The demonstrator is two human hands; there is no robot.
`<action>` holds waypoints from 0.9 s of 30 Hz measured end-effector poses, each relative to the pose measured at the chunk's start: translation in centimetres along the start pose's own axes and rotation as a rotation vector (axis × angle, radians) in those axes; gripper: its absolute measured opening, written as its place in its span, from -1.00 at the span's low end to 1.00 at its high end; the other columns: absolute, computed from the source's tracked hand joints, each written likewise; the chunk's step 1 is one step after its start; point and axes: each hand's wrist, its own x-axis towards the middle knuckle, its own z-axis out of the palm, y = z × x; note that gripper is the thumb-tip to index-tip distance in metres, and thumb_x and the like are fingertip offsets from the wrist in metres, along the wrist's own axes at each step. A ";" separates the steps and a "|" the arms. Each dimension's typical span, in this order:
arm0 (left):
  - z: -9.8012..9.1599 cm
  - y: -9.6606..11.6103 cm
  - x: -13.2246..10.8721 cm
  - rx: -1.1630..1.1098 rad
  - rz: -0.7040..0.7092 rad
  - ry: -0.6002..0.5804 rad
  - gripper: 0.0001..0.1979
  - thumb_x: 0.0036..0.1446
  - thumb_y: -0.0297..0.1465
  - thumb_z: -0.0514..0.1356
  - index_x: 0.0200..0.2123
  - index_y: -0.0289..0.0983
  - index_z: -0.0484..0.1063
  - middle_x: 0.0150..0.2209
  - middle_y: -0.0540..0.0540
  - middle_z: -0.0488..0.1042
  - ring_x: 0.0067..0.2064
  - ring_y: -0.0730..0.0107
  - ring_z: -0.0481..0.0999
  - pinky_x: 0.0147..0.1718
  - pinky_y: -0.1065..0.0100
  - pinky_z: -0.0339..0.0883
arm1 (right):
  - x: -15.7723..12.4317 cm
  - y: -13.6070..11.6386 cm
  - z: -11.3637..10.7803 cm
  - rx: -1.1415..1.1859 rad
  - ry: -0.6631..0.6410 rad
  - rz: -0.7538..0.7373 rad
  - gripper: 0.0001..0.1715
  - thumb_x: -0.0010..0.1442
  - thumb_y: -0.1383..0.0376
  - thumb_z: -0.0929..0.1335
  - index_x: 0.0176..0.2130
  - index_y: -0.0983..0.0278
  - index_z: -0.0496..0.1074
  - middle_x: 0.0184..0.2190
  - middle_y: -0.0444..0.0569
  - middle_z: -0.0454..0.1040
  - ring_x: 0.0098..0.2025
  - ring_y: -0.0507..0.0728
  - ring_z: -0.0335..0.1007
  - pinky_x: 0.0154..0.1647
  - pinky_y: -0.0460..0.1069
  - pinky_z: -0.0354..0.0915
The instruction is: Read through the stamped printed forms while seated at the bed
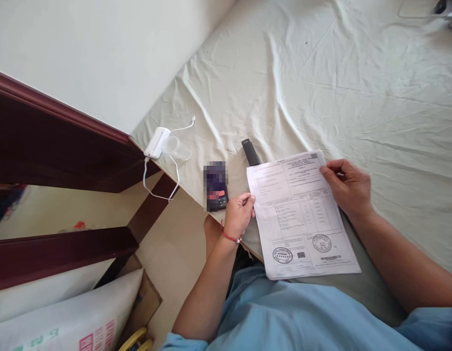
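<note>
A stack of printed sheets [302, 219], bearing two round stamps, a table of text and a barcode, lies face up before me at a slight tilt. My left hand [241, 213], with a red cord at the wrist, pinches its left edge between thumb and fingers. At the upper right corner, my right hand [348, 185] grips the paper with thumb and curled fingers. Just beyond the top left corner a black stapler-like object [251, 152] lies partly covered by the sheets. Near my left hand rests a phone [216, 187], its screen blurred out.
A pale cloth [386, 97] with wrinkles covers the surface. At its left edge sit a white power bank [157, 142] with a cable and a clear plastic cup [172, 146]. Dark red wooden rails [65, 248] and a white printed sack [83, 312] stand at the lower left.
</note>
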 end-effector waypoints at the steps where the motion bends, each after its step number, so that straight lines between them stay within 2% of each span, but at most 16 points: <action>1: -0.1 0.2 0.0 0.028 -0.002 0.008 -0.60 0.07 -0.07 0.34 -0.33 -0.34 0.58 -0.54 0.00 0.45 -0.61 0.58 0.26 -0.58 0.45 0.08 | 0.0 0.1 0.0 0.002 -0.002 0.001 -0.84 0.31 0.12 0.48 -0.26 0.14 0.56 -0.41 -0.12 0.55 -0.45 0.09 0.42 -0.43 0.03 0.33; 5: -0.4 0.0 0.1 0.064 0.018 0.019 -0.61 0.08 -0.07 0.31 -0.36 -0.34 0.59 -0.62 0.03 0.39 -0.64 0.58 0.26 -0.59 0.46 0.04 | -0.1 0.2 0.0 -0.006 -0.013 -0.009 -0.83 0.31 0.11 0.48 -0.24 0.13 0.56 -0.38 -0.11 0.56 -0.45 0.09 0.41 -0.44 0.03 0.33; 9: -0.7 -0.5 0.4 0.028 -0.006 -0.022 -0.56 0.04 -0.03 0.33 -0.34 -0.35 0.59 -0.58 0.01 0.42 -0.66 0.60 0.24 -0.63 0.45 -0.04 | -0.1 0.2 0.1 -0.022 -0.018 0.003 -0.84 0.31 0.12 0.48 -0.24 0.14 0.56 -0.39 -0.12 0.56 -0.45 0.08 0.40 -0.42 0.03 0.33; 19: -0.8 -0.1 0.4 0.029 -0.034 -0.024 -0.55 -0.02 -0.01 0.36 -0.40 -0.34 0.55 -0.57 0.02 0.40 -0.67 0.63 0.22 -0.65 0.47 -0.08 | 0.0 -0.3 0.0 -0.022 -0.011 -0.008 -0.88 0.30 0.19 0.45 -0.29 0.16 0.53 -0.44 -0.12 0.55 -0.45 0.10 0.43 -0.39 0.04 0.36; 24: -0.5 -0.1 0.2 0.026 -0.013 0.027 -0.58 0.01 -0.03 0.35 -0.39 -0.32 0.54 -0.62 0.06 0.36 -0.67 0.62 0.20 -0.63 0.47 -0.07 | -0.1 -0.5 -0.2 -0.034 -0.029 -0.038 -0.88 0.32 0.20 0.43 -0.27 0.16 0.52 -0.42 -0.12 0.56 -0.43 0.10 0.44 -0.35 0.04 0.38; 27: -0.5 -0.2 0.2 0.037 -0.011 0.019 -0.59 0.03 -0.04 0.34 -0.41 -0.31 0.52 -0.62 0.05 0.36 -0.67 0.61 0.21 -0.63 0.46 -0.07 | -0.1 -0.3 -0.2 -0.047 -0.016 -0.039 -0.87 0.32 0.19 0.44 -0.28 0.16 0.52 -0.42 -0.13 0.55 -0.44 0.09 0.42 -0.34 0.04 0.37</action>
